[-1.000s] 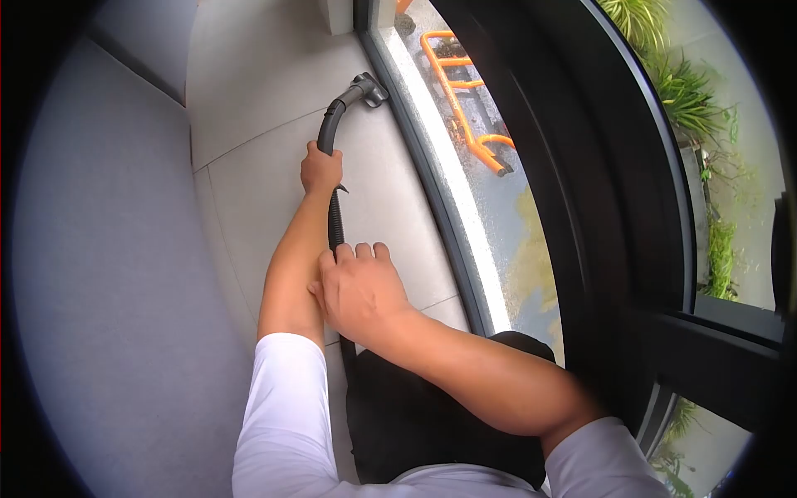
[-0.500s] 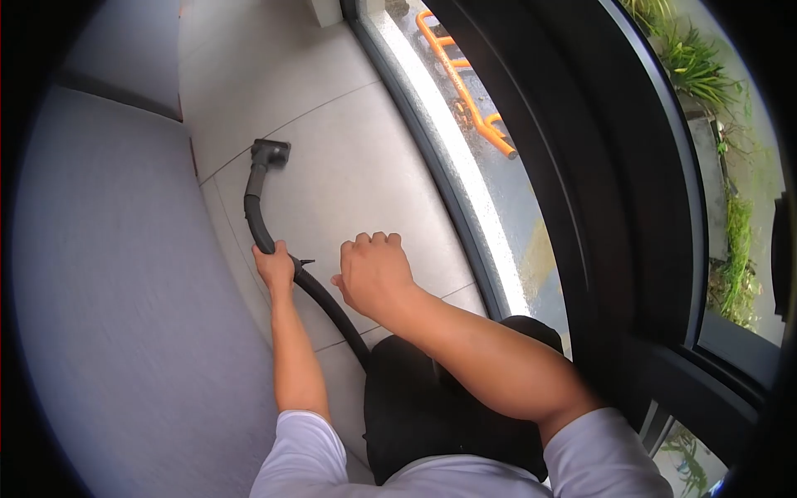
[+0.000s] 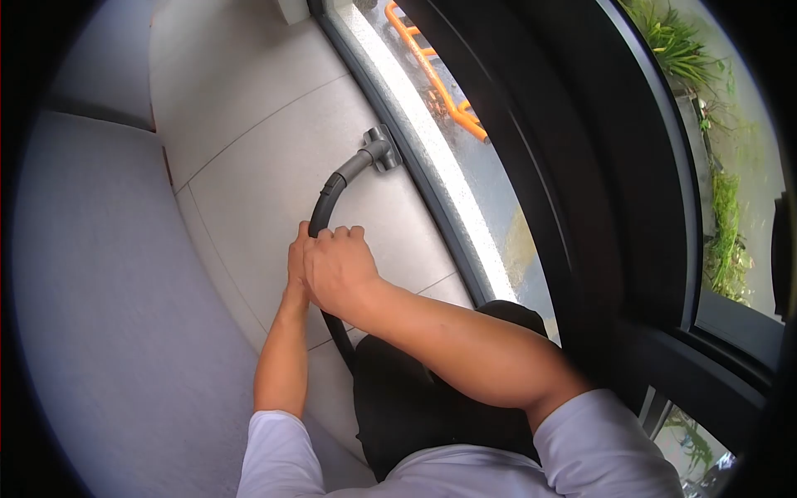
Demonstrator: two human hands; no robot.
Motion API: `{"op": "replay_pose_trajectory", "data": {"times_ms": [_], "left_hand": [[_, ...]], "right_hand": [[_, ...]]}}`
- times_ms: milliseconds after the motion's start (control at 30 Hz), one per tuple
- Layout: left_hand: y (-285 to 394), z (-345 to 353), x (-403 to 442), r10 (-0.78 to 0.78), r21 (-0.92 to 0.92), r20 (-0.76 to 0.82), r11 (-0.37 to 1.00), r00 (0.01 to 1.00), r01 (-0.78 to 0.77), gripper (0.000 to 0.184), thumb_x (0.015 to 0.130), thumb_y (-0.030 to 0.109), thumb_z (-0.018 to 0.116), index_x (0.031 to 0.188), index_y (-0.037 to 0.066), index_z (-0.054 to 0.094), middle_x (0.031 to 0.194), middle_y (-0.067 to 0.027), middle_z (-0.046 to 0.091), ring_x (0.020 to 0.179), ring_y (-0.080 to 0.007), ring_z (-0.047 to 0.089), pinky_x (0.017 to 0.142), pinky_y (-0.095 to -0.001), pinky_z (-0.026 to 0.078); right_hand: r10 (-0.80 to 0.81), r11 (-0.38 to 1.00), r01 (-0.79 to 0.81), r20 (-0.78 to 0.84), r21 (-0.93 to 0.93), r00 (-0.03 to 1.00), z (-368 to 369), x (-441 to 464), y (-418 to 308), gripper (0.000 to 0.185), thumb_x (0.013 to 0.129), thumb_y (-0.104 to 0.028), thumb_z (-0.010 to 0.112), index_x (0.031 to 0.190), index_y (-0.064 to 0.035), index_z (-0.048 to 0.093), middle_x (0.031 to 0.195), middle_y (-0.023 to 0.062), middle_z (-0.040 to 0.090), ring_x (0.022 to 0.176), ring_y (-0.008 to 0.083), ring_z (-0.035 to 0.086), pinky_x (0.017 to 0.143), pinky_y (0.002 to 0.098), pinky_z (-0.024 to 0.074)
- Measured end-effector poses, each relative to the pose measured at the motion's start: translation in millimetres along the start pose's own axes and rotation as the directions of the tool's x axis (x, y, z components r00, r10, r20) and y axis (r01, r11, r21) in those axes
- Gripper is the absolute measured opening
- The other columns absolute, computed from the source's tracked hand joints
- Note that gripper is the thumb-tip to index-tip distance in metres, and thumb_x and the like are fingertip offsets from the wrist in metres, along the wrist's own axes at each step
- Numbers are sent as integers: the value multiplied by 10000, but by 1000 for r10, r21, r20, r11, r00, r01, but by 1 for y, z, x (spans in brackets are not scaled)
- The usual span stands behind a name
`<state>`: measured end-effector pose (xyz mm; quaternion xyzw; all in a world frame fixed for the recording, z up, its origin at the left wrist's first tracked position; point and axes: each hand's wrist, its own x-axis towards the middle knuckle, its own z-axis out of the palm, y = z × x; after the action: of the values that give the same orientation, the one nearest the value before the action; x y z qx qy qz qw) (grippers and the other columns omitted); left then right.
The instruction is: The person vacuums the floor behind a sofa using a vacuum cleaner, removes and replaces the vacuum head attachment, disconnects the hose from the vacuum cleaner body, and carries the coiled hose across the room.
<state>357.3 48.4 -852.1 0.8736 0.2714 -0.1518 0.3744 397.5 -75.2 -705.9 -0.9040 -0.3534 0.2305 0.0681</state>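
A vacuum cleaner hose [image 3: 339, 336] with a dark curved wand [image 3: 329, 199] runs up from beside my black trousers. Its grey floor nozzle [image 3: 383, 149] lies on the tiles against the dark window frame. My left hand [image 3: 296, 257] is closed around the wand, partly hidden behind the other hand. My right hand [image 3: 342, 270] is closed with knuckles up, overlapping the left hand and the wand in view. Its palm side is hidden, so whether it grips the wand cannot be told.
A grey upholstered panel [image 3: 124, 290] borders the tiled floor [image 3: 249, 158] on the left. Along the right runs the dark window frame [image 3: 415, 178] and a thick black frame [image 3: 573, 166]. Outside are an orange metal rack [image 3: 436, 75] and green plants [image 3: 677, 50].
The nozzle has swung right across the tiles, from near the grey panel to the window frame. My left hand has moved slightly right, and my right hand has come left over it.
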Motion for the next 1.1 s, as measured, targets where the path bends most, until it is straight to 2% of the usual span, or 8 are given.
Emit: {"op": "replay_pose_trajectory", "data": {"times_ms": [167, 267, 500, 567, 667, 833, 900, 1100], "left_hand": [[40, -9, 11, -93, 122, -159, 986, 983, 113, 326, 864, 238, 660, 1123, 66, 562, 911, -196, 716, 884, -369, 712, 805, -467, 556], [70, -22, 44, -127, 155, -211, 975, 969, 161, 325, 875, 242, 659, 1136, 75, 562, 931, -197, 722, 904, -374, 715, 818, -468, 563], [74, 1, 56, -182, 185, -238, 956, 954, 229, 466, 841, 253, 662, 1264, 95, 544, 942, -230, 726, 875, -406, 715, 790, -466, 573], [84, 15, -4, -134, 471, -192, 857, 972, 211, 496, 837, 261, 668, 1268, 66, 520, 923, -220, 720, 822, -394, 711, 752, -468, 564], [29, 42, -91, 243, 297, -135, 935, 961, -195, 448, 835, 241, 668, 1212, 45, 525, 858, -203, 702, 759, -374, 705, 692, -479, 533], [0, 81, -135, 487, -20, -287, 858, 825, -513, 397, 853, 216, 660, 1188, 49, 527, 788, -194, 691, 691, -373, 697, 665, -488, 519], [74, 56, -111, -198, 265, -107, 939, 974, 220, 373, 878, 217, 653, 1181, 41, 527, 778, -196, 693, 679, -379, 698, 651, -498, 527], [29, 53, -31, 147, 457, -302, 890, 942, 7, 357, 888, 203, 636, 1177, 31, 516, 796, -245, 698, 710, -414, 708, 663, -521, 558]], "right_hand": [[-3, 1000, 3, 38, 15, 999, -1, 4, -4, 496, 949, -406, 642, 1192, 27, 620, 1038, 147, 677, 993, 287, 650, 845, 417, 481], [-37, 999, 41, -436, -1, 899, 7, 3, -7, 446, 949, -379, 646, 1112, 36, 647, 1032, 181, 665, 1052, 343, 619, 980, 489, 456], [-84, 974, 158, -395, 160, 915, -10, -7, -34, 355, 944, -361, 651, 979, -9, 684, 968, 165, 662, 1003, 325, 623, 927, 456, 461], [-119, 972, 175, -313, 157, 942, -9, -13, -36, 354, 953, -359, 634, 1032, -18, 688, 973, 146, 659, 987, 307, 617, 946, 469, 424], [-154, 972, 203, -332, 120, 931, -12, -23, -30, 325, 943, -346, 651, 950, -23, 687, 935, 137, 657, 955, 301, 628, 912, 444, 459], [-133, 976, 184, -352, 113, 927, -13, -27, -27, 312, 934, -336, 656, 951, -26, 689, 936, 133, 657, 940, 295, 627, 909, 453, 460], [-138, 978, 181, -331, 104, 934, -18, -35, -26, 311, 929, -338, 660, 949, -29, 691, 938, 131, 658, 939, 294, 627, 908, 457, 460], [-131, 965, 211, -411, 156, 902, -10, -39, -38, 313, 916, -368, 678, 936, -56, 702, 947, 131, 665, 941, 304, 628, 900, 463, 462]]}}
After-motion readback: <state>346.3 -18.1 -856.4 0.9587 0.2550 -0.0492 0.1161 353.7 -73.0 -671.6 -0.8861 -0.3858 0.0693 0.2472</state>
